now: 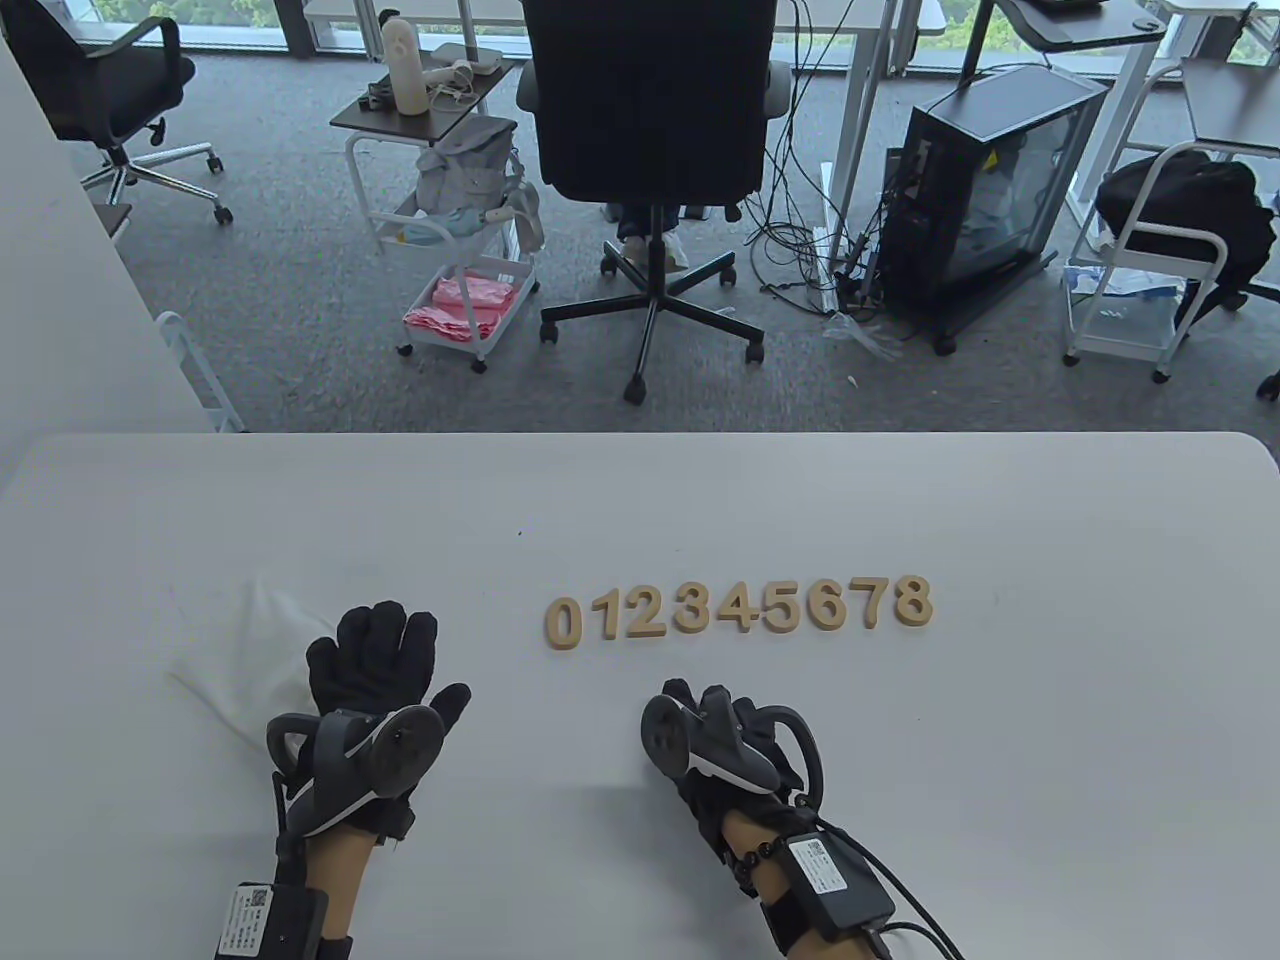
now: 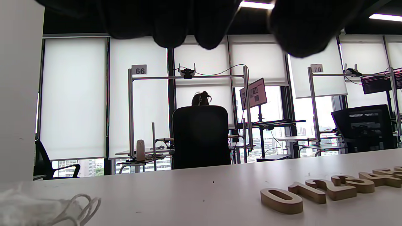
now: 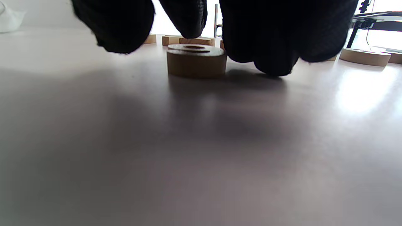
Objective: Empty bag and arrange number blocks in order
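Wooden number blocks 0 to 8 lie in one row (image 1: 738, 610) on the white table (image 1: 1050, 720), 0 (image 1: 563, 622) at the left; the row's left end shows in the left wrist view (image 2: 281, 201). My left hand (image 1: 385, 640) lies flat with fingers stretched out, at the right edge of the limp white bag (image 1: 245, 650). My right hand (image 1: 700, 700) is below the row, fingers curled down. In the right wrist view one more round block (image 3: 196, 59) lies on the table between my thumb (image 3: 113, 28) and fingers (image 3: 276, 47), with a gap at the thumb side.
The bag's drawstring (image 2: 84, 204) lies loose on the table near my left hand. The table's far edge (image 1: 640, 436) is beyond the row. Behind it are office chairs (image 1: 650, 120), a cart and a computer case on the floor.
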A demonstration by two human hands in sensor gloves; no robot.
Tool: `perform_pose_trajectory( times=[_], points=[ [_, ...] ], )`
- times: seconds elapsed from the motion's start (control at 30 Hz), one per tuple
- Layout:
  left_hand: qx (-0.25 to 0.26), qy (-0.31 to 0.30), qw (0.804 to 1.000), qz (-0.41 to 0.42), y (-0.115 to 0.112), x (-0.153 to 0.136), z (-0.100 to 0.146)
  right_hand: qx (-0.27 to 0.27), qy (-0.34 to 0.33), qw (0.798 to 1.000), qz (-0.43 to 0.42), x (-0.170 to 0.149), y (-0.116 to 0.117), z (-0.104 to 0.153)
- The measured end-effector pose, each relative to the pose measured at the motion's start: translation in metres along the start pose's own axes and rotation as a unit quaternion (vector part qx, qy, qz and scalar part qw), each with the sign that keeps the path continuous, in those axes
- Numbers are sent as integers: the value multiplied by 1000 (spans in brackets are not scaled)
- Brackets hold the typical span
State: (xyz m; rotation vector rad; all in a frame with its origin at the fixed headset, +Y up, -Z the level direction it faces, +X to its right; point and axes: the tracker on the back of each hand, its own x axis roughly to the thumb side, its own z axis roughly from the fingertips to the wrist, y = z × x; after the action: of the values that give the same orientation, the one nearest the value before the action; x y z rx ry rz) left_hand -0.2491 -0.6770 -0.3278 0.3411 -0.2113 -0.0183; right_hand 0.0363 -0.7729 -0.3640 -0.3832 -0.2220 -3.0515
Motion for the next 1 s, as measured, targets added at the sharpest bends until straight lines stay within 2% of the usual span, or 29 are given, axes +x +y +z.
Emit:
perform_pose_trajectory(
  times=[0.2, 0.57, 1.0],
  points=[
    [0, 4, 1000, -1, 0, -1, 0, -24, 4, 999, 40, 7, 4, -2],
    [-4, 6, 1000, -3, 0, -1, 0, -37, 7, 998, 49, 8, 2, -3],
    [-5, 8, 1000, -2, 0, -3, 0, -47, 17, 999, -3, -4, -1, -4]
  ],
)
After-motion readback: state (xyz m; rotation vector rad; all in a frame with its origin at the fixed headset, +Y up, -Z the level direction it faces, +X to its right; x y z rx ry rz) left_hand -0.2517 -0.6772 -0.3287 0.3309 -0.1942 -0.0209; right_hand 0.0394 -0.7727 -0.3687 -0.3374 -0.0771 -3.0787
